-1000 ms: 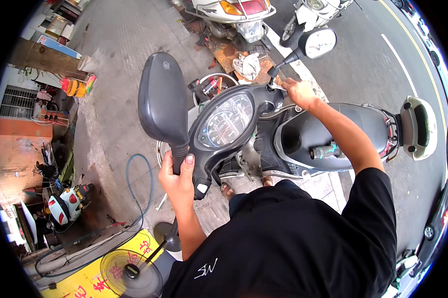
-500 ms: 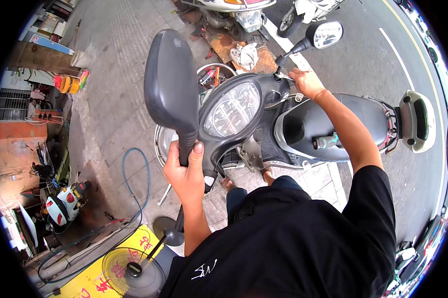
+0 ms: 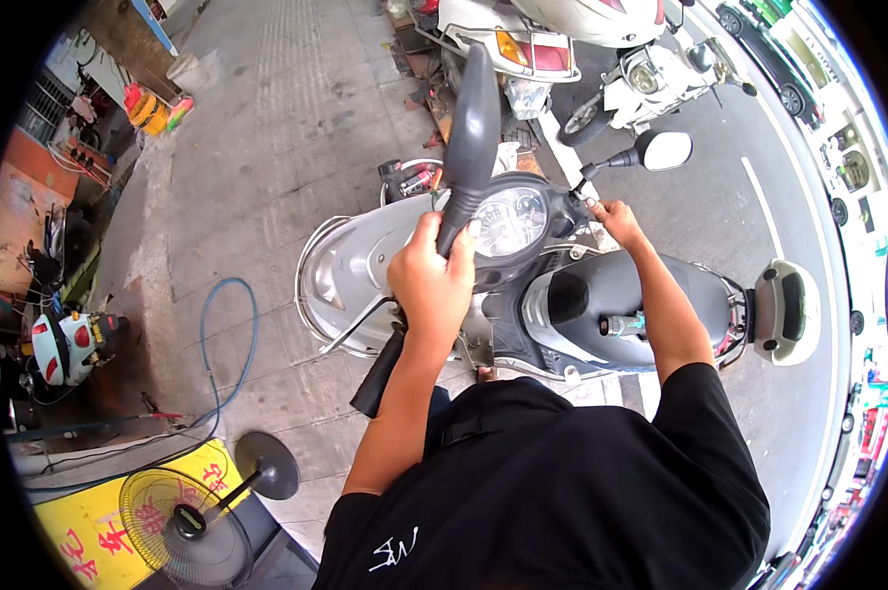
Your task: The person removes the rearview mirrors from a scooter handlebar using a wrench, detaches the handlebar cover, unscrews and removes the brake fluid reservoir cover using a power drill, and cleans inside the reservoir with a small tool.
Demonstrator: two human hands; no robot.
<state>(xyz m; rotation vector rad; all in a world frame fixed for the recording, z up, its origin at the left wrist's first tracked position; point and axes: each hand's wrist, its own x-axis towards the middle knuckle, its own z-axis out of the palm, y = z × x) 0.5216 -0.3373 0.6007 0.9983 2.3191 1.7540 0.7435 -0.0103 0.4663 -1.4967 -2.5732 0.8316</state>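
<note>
- Scooter (image 3: 351, 270): silver-grey, positioned across the front of the person, nose to the left, tail to the right.
- Floor fan (image 3: 183, 521): on the left near the lower edge, well apart from the scooter.
- Seat (image 3: 606, 285): dark grey, partly covered by the right forearm.
- Rear box (image 3: 786, 313): pale housing, mounted behind the seat.
- Left mirror (image 3: 473, 128): black housing beside the left edge of the instrument cluster, pointing away from the person. The stem's lower end is hidden in the left hand; attachment cannot be determined.
- Instrument cluster (image 3: 510, 221): clear-covered dials, located between the hands.
- Right mirror (image 3: 665, 149): carried on a black stem above the handlebar's right side.
- Left hand (image 3: 434, 280): wrapped closely around the left mirror's stem, thumb uppermost.
- Right hand (image 3: 618, 221): fingers curled at the handlebar's right end, near the right mirror's base; what they enclose cannot be determined.
- Cylindrical tool (image 3: 619, 324): resting on the seat, beside the right forearm.
</note>
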